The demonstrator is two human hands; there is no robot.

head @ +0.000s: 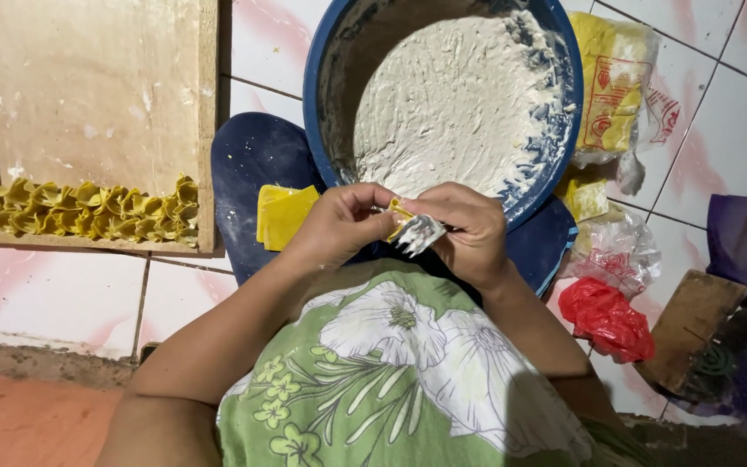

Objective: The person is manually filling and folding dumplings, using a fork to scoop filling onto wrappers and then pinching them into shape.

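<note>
- Floor (728,138): white tiles w/ pink streaks; everything is sitting on it, person too.
- Board (97,95): wooden, lying far left of the person; a row of folded yellow dumplings (92,212) is lining its near edge, touching one another.
- Basin (443,95): blue, resting just beyond the hands, approx. half full of pale paste (451,104) smeared up the wall.
- Bags (616,86): clear plastic w/ yellow contents lying right of the basin; a red bag (607,318) is sitting nearer, beside a small wood block.
- Wrappers (283,214): small yellow stack lying on the dark cloth, just left of the left wrist.
- Left hand (339,225): grip is closing on a yellow wrapper piece (399,210), thumb and fingertips pinching its edge.
- Right hand (473,233): grip is closed round a fork (421,233), tines pointing toward the left hand, coated in paste, touching the piece.
- Step, as I judge it: filling is going onto the piece, held above the lap, near the basin rim.
- Next move prob. calls for wiping paste off the tines cleanly, then freeing the fingers to pleat the edges w/o squeezing filling out.
</note>
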